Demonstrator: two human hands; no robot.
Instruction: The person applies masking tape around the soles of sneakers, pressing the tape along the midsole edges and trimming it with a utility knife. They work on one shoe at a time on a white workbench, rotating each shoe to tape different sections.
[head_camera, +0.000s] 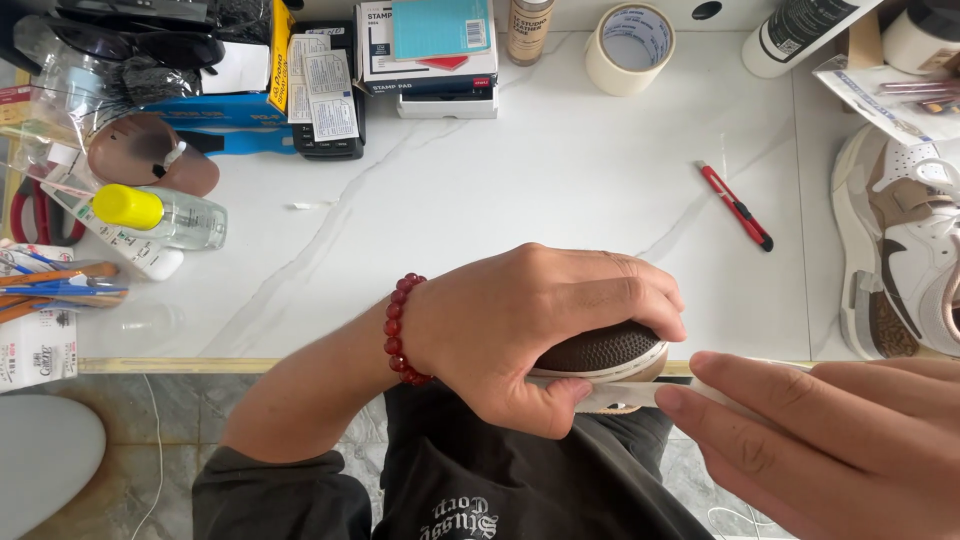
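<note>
Bright, even daylight fills the scene, diffuse rather than directed. The white marble table (560, 190) is close to overexposed through its middle, so the grey veining looks washed out. Shadows are soft and short: a faint one falls toward 5 o'clock beneath the tape roll (629, 48), another hugs the red utility knife (735, 206). Mild glare sits on the clear bottle (172, 216) at 9 o'clock (its yellow cap stays well saturated). Focus is sharp across the tabletop; the right hand (830, 450) at 4 o'clock is slightly soft, being nearest the lens. Wide-angle stretching shows at the edges, notably the sneaker (900, 250) at 3 o'clock.
</note>
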